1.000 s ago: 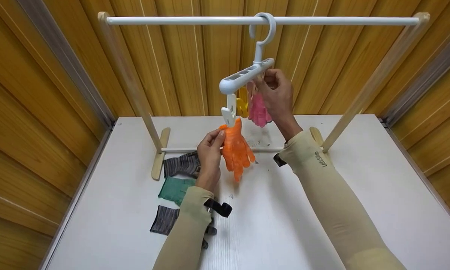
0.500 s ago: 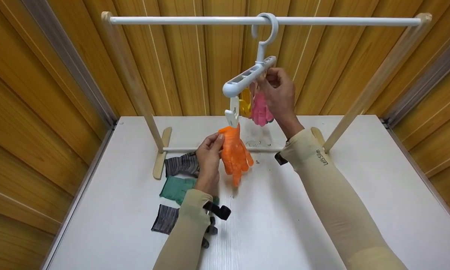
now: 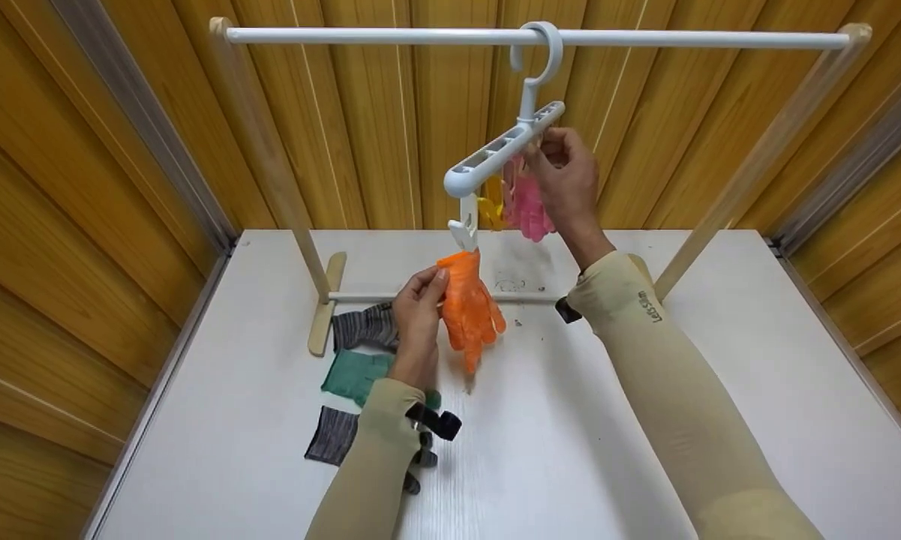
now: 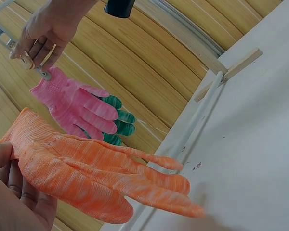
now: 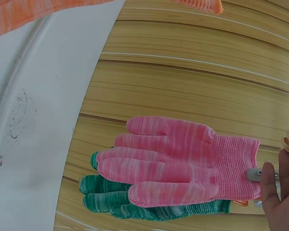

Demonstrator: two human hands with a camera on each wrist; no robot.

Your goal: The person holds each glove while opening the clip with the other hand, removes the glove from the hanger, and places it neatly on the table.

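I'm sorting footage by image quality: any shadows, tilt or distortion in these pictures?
Head view: a soft shadow lies on the table beside the right sleeve; left wrist view: strongly tilted, but the knit of the orange glove reads clearly; right wrist view: lines on the wall bow, probably lens distortion.

You've got the orange glove by the cuff in your left grip, right below the white clip. Your right grip is up at the hanger, near the pink glove. Green glove sits between two gray ones on the worktop.
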